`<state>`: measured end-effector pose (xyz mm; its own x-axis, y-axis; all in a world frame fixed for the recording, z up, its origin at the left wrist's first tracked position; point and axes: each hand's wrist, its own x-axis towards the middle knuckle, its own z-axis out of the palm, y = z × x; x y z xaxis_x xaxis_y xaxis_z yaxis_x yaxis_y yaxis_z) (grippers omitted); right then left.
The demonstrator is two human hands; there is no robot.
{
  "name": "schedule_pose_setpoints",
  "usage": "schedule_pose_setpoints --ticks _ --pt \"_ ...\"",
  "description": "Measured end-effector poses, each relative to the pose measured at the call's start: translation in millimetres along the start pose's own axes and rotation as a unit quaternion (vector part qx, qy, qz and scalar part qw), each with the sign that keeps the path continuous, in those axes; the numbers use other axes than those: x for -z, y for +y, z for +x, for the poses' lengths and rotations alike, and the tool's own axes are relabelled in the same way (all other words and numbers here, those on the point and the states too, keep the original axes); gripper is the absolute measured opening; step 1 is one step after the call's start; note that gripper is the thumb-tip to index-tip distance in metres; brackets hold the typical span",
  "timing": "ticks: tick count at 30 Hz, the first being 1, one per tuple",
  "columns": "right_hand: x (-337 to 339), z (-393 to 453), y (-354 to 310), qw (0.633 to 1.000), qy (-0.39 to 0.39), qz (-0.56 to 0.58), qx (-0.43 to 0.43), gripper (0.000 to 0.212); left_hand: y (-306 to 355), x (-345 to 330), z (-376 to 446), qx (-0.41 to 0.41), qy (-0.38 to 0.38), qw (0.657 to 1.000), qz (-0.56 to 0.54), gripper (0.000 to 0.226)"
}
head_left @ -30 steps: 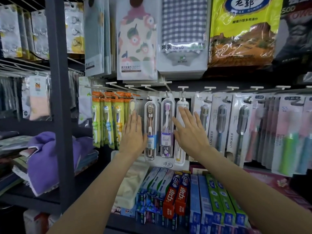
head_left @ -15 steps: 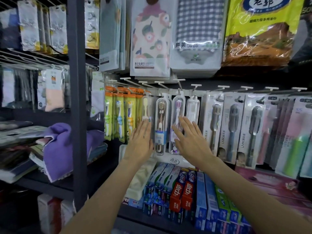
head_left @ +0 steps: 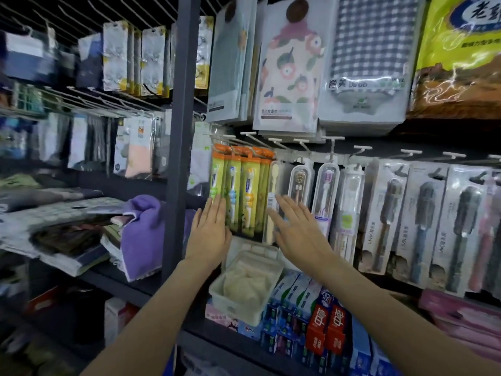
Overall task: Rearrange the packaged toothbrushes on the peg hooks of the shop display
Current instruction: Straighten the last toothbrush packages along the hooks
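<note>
Toothbrush packs (head_left: 245, 191) on pegs | left hand (head_left: 210, 234) flat, touching | right hand (head_left: 299, 232) spread, near

Toothbrush packs (head_left: 245, 191) on peg hooks (head_left: 303, 144); toothpaste boxes (head_left: 322, 321) below; folded towels (head_left: 141, 234) left

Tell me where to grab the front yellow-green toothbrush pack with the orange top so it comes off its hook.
Pinch the front yellow-green pack by its lower half, thumb in front and fingers behind, coming from the front. It hangs upright and flat from its orange top on a hook that points out toward you, so it probably slides straight forward. The left hand is nearest and open.
</note>
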<state>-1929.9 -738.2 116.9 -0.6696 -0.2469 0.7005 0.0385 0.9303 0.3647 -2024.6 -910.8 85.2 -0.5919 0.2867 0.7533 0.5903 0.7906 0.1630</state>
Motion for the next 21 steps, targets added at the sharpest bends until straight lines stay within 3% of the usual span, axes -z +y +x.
schedule_pose_setpoints --ticks 7,11,14,21 --pt "-15 80 -31 0.995 0.043 0.019 -0.085 0.056 -30 1 53 -0.037 0.032 0.984 -0.172 0.056" --pt "-17 109 -40 0.963 0.095 0.145 -0.204 0.042 -27 -4 85 0.063 0.048 0.948 -0.310 0.040" --pt "-21 117 -46 0.941 0.110 0.159 -0.279 0.035 -17 -10 94 0.093 0.041 0.934 -0.342 0.036" --pt "-23 141 -58 0.936 0.079 0.185 -0.289 0.031 -24 -14 100 0.075 0.091 0.900 -0.419 0.031"
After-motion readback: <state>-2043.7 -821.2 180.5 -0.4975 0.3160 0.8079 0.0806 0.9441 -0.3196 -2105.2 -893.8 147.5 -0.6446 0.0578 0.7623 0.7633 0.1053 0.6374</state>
